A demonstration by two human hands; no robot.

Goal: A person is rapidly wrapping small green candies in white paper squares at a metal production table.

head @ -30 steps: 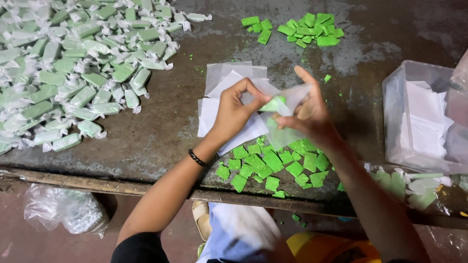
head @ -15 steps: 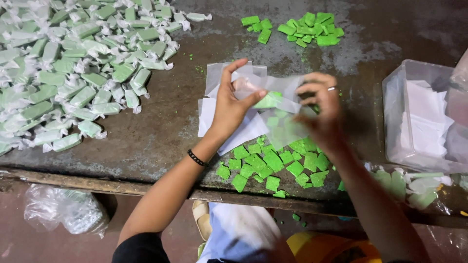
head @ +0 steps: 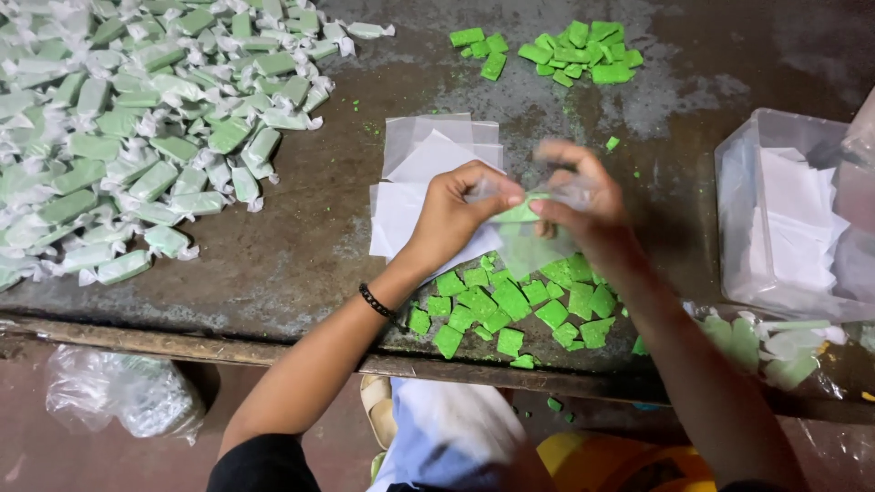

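Both hands meet above the stack of wrapper sheets (head: 428,182) on the bench (head: 292,246), closing a green candy piece (head: 521,211) inside a clear wrapper (head: 538,239). The left hand (head: 456,214) has its fingers (head: 497,182) pinched on one end of the half-wrapped piece; the right hand (head: 583,205), blurred with motion, has its fingers (head: 547,208) gripping the other end — the piece is held in the air just right of the stack, above the near pile of bare green pieces (head: 510,305).

The step in hand looks like the twist that seals the wrapper ends. The next move would seem to call for opposite turns of the two ends while the piece is kept centred, then a fresh sheet from the stack.

Against the picture half a second earlier, the hands have drawn closer together and the loose sheet, then spread wide between them, is now gathered tight around the piece; a second ago the right hand was lifted open with the sheet only half folded.

Left of the stack lies the heap of wrapped candies (head: 137,137); beyond it, a smaller far pile of green pieces (head: 565,50); to the right, a clear plastic tub (head: 793,219) with more sheets.
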